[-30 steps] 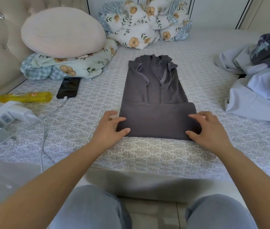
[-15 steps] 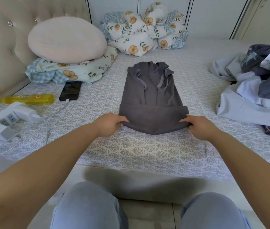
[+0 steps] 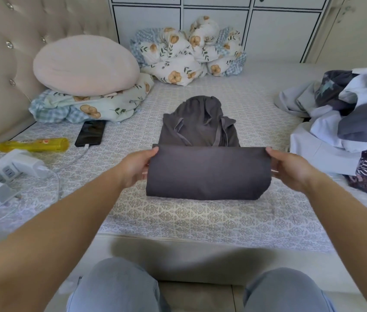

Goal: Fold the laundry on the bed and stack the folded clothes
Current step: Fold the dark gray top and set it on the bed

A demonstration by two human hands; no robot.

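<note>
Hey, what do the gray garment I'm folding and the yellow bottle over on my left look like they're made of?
The gray garment: soft matte fabric, probably a cotton-type knit; it drapes and folds without shine. The yellow bottle: likely plastic, translucent and glossy, with a printed label; the exact type cannot be told.

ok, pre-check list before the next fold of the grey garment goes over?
1. Left hand grips the fold's left end: ok.
2. Right hand grips the right end: ok.
3. Lifted fold of the grey garment level, no sag: ok.
4. Collar end flat on the bed: not ok, bunched.
5. Landing zone free of the phone and cable: ok.
6. Unfolded pile clear of the garment: ok.
</note>
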